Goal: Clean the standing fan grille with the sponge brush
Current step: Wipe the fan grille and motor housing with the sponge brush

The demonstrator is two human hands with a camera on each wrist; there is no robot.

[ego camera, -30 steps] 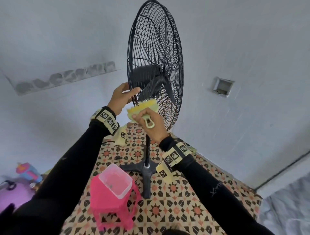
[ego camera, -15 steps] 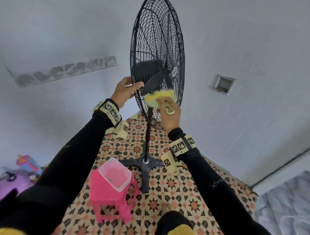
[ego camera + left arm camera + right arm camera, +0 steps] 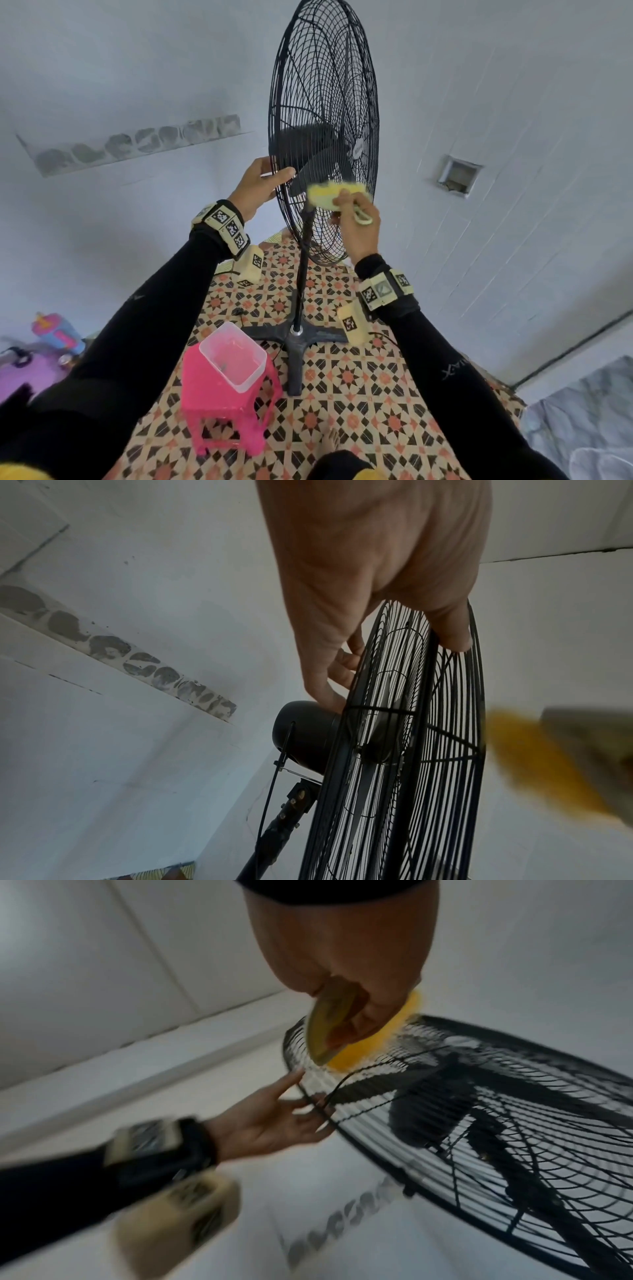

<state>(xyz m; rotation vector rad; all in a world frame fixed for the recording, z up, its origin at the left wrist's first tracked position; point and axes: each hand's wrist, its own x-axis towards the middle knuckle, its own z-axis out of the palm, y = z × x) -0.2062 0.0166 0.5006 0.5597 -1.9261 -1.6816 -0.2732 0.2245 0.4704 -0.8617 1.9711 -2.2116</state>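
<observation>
Left hand (image 3: 255,186) clamped on grille (image 3: 325,113) rim, thumb in front. Right hand (image 3: 356,226) curled round sponge brush (image 3: 334,193), pressed to wires. Pink stool (image 3: 222,407) near fan base.

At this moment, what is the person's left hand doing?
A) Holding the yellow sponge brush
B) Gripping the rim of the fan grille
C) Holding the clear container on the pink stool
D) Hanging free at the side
B: the left hand grips the rim of the fan grille, thumb on the front and fingers behind, while the right hand holds the sponge brush.
</observation>
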